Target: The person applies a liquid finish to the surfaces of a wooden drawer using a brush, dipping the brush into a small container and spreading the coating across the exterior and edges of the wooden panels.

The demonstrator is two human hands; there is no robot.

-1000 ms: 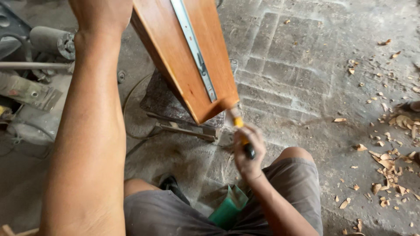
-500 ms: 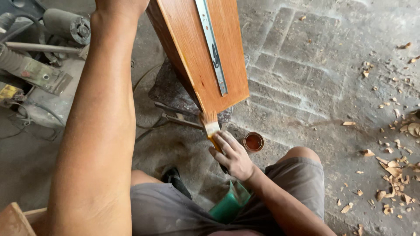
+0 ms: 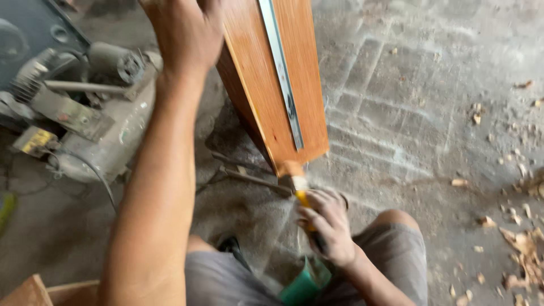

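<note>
1. Your left hand [image 3: 187,39] grips the upper edge of the wooden panel [image 3: 272,85], fingers curled over it.
2. The panel stands tilted on the concrete floor [image 3: 408,113].
3. Your right hand [image 3: 328,226] pinches a paintbrush [image 3: 296,181], bristles touching the panel's lower corner.

A woodworking workshop: gritty concrete floor [image 3: 396,113], scattered wood shavings [image 3: 524,249], a grimy motor-driven machine [image 3: 96,113] alongside.

One label is visible: a small yellow rectangular plate [image 3: 35,140] fixed to the grey machine [image 3: 107,141] at the left edge of the head view, its surface worn and blurred. No packages, signs or screens appear elsewhere on the concrete floor [image 3: 408,113].
</note>
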